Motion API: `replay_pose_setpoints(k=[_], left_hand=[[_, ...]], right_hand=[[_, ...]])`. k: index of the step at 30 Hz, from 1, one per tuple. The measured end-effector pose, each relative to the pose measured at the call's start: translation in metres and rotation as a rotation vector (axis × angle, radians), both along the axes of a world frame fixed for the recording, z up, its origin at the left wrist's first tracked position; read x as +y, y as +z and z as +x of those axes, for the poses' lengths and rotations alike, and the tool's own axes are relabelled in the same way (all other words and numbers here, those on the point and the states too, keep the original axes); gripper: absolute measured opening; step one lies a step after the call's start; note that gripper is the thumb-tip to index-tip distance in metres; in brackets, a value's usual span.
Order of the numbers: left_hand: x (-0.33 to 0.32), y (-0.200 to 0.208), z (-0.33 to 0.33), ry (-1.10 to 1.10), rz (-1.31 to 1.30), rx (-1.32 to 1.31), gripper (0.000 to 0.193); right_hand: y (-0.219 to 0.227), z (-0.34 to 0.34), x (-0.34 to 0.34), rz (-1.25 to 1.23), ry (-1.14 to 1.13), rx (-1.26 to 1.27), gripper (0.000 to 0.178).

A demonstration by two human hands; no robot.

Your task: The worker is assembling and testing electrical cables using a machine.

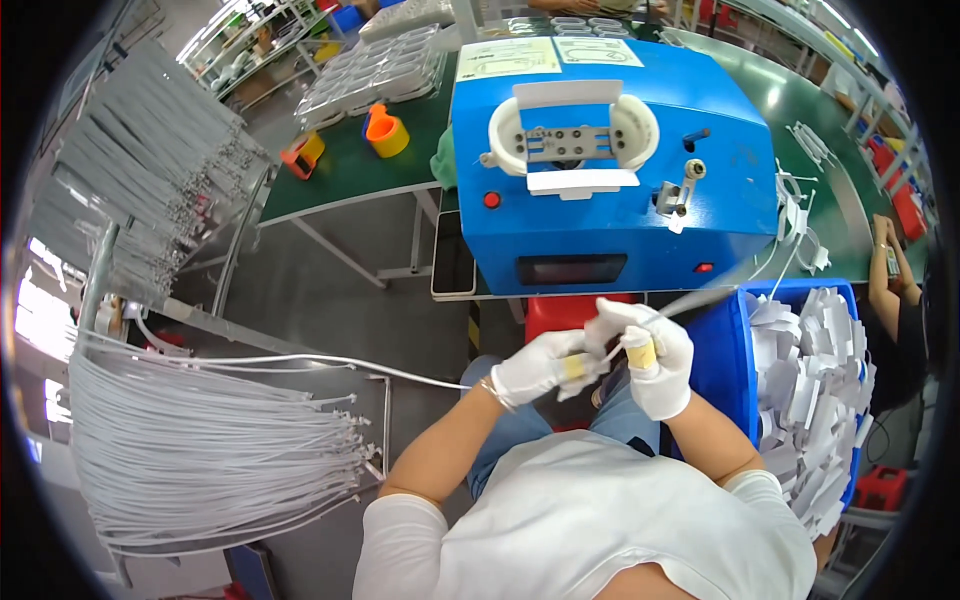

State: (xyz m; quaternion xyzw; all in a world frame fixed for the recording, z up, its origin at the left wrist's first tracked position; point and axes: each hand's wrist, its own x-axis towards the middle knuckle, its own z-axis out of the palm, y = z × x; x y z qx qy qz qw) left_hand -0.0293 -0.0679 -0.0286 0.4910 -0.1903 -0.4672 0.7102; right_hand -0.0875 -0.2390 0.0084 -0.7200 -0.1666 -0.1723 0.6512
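Observation:
Both my hands wear white gloves with yellow tape around some fingers, and they meet in front of my lap. My left hand (532, 372) is closed, its fingers partly blurred, on a white cable (410, 373) that runs in from the rack on the left. Close beside it, my right hand (660, 372) pinches a thin white piece of cable between thumb and fingers. A blurred pale strip (690, 301) sticks out from the right hand toward the upper right; its kind is smeared by motion.
Ahead stands a blue machine (610, 240) with a white ring-shaped holder (636, 130). A blue bin (727, 365) of white paper-wrapped pieces is at my right. White cables (220, 455) hang on the left rack. Tape dispensers (388, 135) and clear trays (375, 70) sit on the green table (350, 185). Another person's arm (882, 275) shows far right.

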Motion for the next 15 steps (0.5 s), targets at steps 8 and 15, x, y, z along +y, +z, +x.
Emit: replay_pose_setpoints(k=[8,15], left_hand=[[0.022,0.091,0.051,0.443,0.248,-1.209,0.011],[0.029,0.135,0.109,1.092,0.071,-0.967,0.021]], right_hand=[[0.035,0.019,0.006,-0.080,-0.070,0.212,0.020],[0.028,0.023,0.006,0.225,0.065,0.560,0.023]])
